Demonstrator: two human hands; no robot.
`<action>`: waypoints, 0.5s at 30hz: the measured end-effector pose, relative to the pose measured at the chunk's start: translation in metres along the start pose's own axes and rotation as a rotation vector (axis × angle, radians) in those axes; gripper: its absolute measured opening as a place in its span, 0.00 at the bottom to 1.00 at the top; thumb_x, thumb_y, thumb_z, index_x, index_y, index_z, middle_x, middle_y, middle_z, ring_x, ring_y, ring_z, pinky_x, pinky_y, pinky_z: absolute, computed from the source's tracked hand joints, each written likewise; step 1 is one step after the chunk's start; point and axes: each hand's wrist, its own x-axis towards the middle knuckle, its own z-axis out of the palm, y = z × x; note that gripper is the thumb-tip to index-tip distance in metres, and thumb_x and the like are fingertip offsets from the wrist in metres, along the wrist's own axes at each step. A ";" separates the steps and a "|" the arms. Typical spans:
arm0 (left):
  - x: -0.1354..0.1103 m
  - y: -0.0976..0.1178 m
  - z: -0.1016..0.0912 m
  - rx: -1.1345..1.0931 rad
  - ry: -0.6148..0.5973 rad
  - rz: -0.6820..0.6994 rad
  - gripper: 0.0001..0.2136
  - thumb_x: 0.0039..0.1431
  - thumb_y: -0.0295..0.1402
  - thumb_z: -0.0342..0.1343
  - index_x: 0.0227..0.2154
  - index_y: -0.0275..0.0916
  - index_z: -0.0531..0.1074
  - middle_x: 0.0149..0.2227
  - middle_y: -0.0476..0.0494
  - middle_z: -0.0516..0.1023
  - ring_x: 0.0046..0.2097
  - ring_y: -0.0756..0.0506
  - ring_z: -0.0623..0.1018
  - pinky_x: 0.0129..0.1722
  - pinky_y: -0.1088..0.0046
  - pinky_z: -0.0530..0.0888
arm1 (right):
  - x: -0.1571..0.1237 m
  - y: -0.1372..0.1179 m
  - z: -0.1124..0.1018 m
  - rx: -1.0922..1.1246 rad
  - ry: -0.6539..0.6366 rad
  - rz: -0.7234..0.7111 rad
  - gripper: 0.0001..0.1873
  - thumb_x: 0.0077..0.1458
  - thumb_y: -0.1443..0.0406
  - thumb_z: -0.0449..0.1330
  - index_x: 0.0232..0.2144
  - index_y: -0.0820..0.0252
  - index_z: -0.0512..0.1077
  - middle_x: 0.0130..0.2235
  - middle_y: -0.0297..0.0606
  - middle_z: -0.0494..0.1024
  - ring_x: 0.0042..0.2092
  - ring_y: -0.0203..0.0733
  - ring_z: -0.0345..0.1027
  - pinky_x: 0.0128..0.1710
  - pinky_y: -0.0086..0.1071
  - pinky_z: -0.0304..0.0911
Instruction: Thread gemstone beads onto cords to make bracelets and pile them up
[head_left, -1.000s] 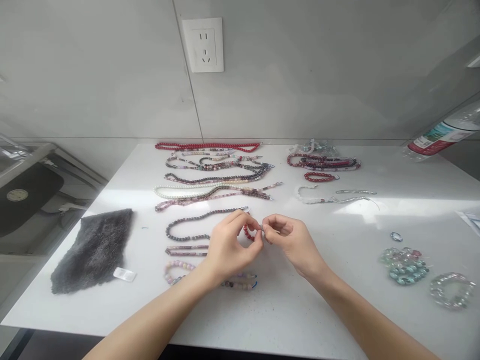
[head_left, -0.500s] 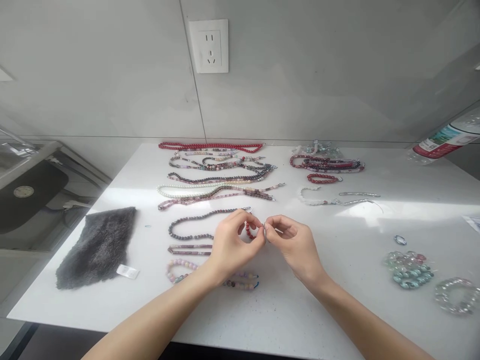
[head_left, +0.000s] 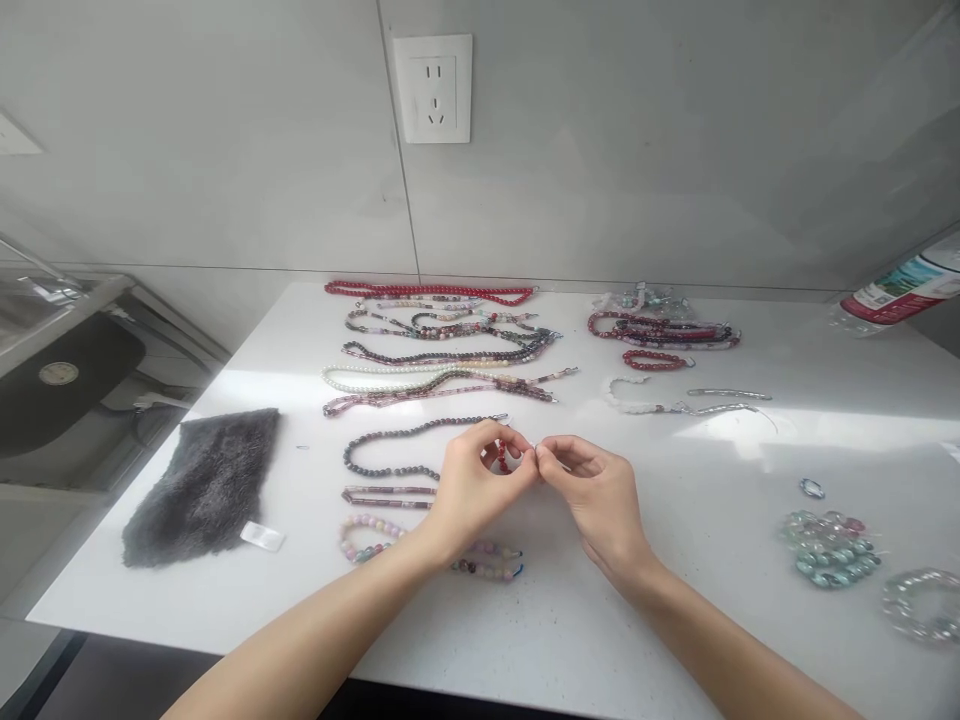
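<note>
My left hand (head_left: 476,490) and my right hand (head_left: 596,490) meet fingertip to fingertip above the white table (head_left: 570,620). Both pinch the ends of a short strand of red beads (head_left: 501,457), which loops inside my left fingers. A dark bead strand (head_left: 405,445) lies just left of my left hand. A pastel bead strand (head_left: 367,535) runs under my left wrist.
Several bead strands (head_left: 442,355) lie in rows at the back, and a red-purple pile (head_left: 660,332) sits to the right. Green glass beads (head_left: 829,548) and a clear bracelet (head_left: 922,605) lie far right. A grey furry cloth (head_left: 206,485) lies left. A bottle (head_left: 896,290) leans at right.
Both hands have stayed together on the red beads, shifting slightly right and up as the camera view drifted; my fingertips have closed in tighter.
</note>
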 end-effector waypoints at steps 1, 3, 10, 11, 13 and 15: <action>0.000 0.000 0.000 -0.012 -0.006 -0.009 0.04 0.52 0.32 0.59 0.27 0.38 0.74 0.29 0.47 0.75 0.29 0.51 0.68 0.29 0.74 0.68 | 0.000 0.000 0.000 0.001 0.004 0.001 0.08 0.47 0.61 0.67 0.25 0.61 0.76 0.28 0.37 0.78 0.32 0.41 0.71 0.35 0.32 0.68; 0.001 0.000 0.000 -0.033 -0.014 -0.023 0.03 0.52 0.32 0.59 0.27 0.38 0.74 0.28 0.48 0.73 0.28 0.51 0.66 0.28 0.75 0.67 | 0.000 0.000 0.000 0.002 0.010 -0.003 0.08 0.47 0.61 0.67 0.24 0.61 0.76 0.27 0.38 0.78 0.31 0.41 0.71 0.35 0.33 0.68; 0.004 -0.003 0.001 -0.108 -0.037 -0.082 0.04 0.51 0.32 0.59 0.26 0.37 0.74 0.26 0.49 0.72 0.27 0.52 0.65 0.26 0.76 0.65 | -0.001 0.001 0.002 -0.016 0.025 -0.028 0.09 0.46 0.60 0.67 0.25 0.61 0.77 0.28 0.39 0.80 0.32 0.43 0.73 0.35 0.34 0.69; 0.004 -0.004 0.001 -0.121 -0.044 -0.093 0.04 0.51 0.32 0.59 0.26 0.37 0.73 0.26 0.49 0.72 0.27 0.52 0.65 0.26 0.76 0.65 | -0.001 0.001 0.002 -0.014 0.026 -0.030 0.09 0.46 0.60 0.67 0.26 0.61 0.77 0.28 0.39 0.80 0.32 0.43 0.73 0.35 0.34 0.69; 0.005 -0.006 0.001 -0.143 -0.058 -0.109 0.05 0.51 0.32 0.59 0.25 0.36 0.73 0.26 0.49 0.72 0.27 0.52 0.65 0.26 0.76 0.65 | -0.001 0.002 0.002 -0.012 0.024 -0.028 0.09 0.46 0.60 0.67 0.26 0.61 0.77 0.29 0.39 0.80 0.32 0.43 0.73 0.35 0.34 0.69; 0.005 -0.008 0.001 -0.159 -0.073 -0.117 0.05 0.51 0.33 0.59 0.26 0.36 0.73 0.26 0.49 0.72 0.28 0.52 0.65 0.27 0.76 0.64 | -0.001 0.002 0.002 -0.010 0.021 -0.023 0.08 0.46 0.61 0.67 0.26 0.61 0.77 0.29 0.39 0.80 0.33 0.43 0.73 0.35 0.34 0.69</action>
